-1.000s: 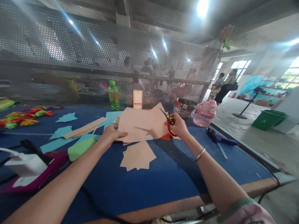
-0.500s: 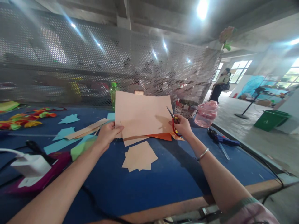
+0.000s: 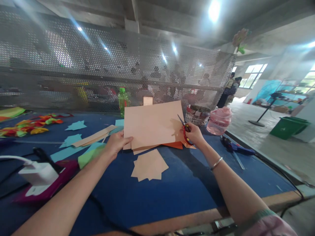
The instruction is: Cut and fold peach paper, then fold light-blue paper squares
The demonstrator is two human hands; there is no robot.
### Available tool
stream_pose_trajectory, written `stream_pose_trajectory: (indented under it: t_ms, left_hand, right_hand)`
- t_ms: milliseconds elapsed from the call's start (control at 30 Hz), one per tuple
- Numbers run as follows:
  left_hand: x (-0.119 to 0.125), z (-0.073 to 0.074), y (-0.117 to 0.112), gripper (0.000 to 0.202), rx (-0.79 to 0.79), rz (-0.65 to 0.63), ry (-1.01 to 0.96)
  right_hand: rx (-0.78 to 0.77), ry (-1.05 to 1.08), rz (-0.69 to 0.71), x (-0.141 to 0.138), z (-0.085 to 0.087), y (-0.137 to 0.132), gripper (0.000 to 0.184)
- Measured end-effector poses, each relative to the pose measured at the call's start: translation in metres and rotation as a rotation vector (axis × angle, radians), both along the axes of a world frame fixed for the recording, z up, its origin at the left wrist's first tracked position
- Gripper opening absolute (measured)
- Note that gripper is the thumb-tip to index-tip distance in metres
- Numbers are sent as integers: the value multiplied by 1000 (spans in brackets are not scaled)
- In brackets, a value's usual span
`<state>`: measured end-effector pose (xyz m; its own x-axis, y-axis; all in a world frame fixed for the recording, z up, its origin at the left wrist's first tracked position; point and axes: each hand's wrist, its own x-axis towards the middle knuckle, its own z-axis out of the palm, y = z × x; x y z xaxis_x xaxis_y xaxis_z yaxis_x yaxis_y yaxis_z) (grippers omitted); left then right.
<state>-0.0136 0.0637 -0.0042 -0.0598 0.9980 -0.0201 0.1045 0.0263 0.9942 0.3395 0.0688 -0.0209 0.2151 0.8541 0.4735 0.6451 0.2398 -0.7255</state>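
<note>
My left hand (image 3: 117,143) pinches the lower left corner of a large peach sheet (image 3: 152,124), which stands lifted off the blue table (image 3: 177,193). My right hand (image 3: 194,133) grips red-handled scissors (image 3: 184,128), whose blades point up-left at the sheet's right edge. More peach sheets and an orange sheet (image 3: 174,144) lie under the lifted one. Peach star-shaped cutouts (image 3: 149,165) lie on the table in front of both hands.
Light-blue cutouts (image 3: 75,125), peach strips (image 3: 94,135) and a green piece (image 3: 89,156) lie left. A white charger (image 3: 39,172) sits near left. A green bottle (image 3: 122,101), woven basket (image 3: 196,114), pink jar (image 3: 218,121) and glue gun (image 3: 233,148) stand behind and right. Perforated metal screen behind.
My left hand has raised the large peach sheet from lying flat on the pile to standing nearly upright. The scissors in my right hand stayed at its right edge.
</note>
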Motion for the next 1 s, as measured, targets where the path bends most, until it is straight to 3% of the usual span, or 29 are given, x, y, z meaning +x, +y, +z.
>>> stream_pose_trajectory:
  t_ms: [233, 500, 833, 933, 1000]
  left_hand:
    - [1, 1, -3, 45, -17, -14, 73]
    - [4, 0, -4, 36, -35, 13, 52]
    - [10, 4, -11, 34, -1, 24, 113]
    - [12, 6, -12, 35, 19, 9, 50]
    - [13, 5, -12, 37, 26, -6, 4]
  right_hand:
    - [-68, -59, -43, -2, 5, -7, 18]
    - [22, -13, -237, -15, 18, -16, 32]
    - [297, -122, -164, -67, 44, -46, 19]
    - [251, -205, -54, -77, 43, -39, 16]
    - [116, -221, 47, -88, 40, -28, 17]
